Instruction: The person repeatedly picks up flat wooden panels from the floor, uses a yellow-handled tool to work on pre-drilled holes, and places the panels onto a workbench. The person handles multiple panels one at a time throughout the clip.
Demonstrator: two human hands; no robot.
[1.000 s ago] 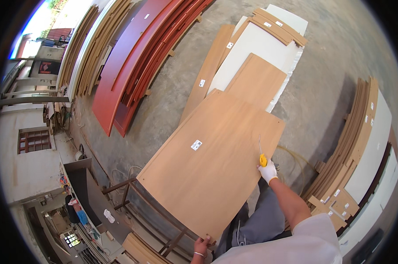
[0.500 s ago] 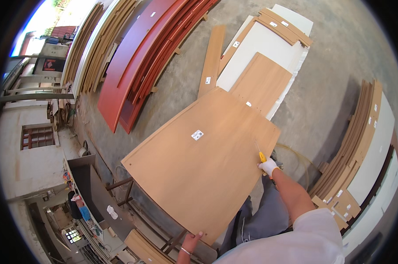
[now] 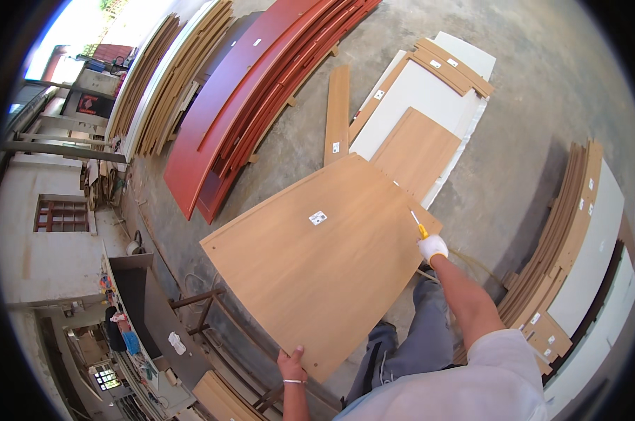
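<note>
Pinches the near edge of a wide wood-grain panel with the bare left hand, laying the thumb on its face and hiding the other fingers at the edge. Wraps the gloved fingers of the right hand around a yellow-handled tool by the panel's right edge, aiming the slim shaft over the surface; cannot tell whether also touching wood there. Has the panel face up between both hands, bearing a white label, partly above a dark metal frame; cannot tell whether resting on it. Appears to be at the stage of steadying the panel with tool in hand; seems to call next for a firm hold at the edges and a shaft clear of the face. Shows, past the far edge, a smaller wood-grain board on a white board, near a narrow plank; to the right, stacked brown boards; to the far left, stacked red boards.
</note>
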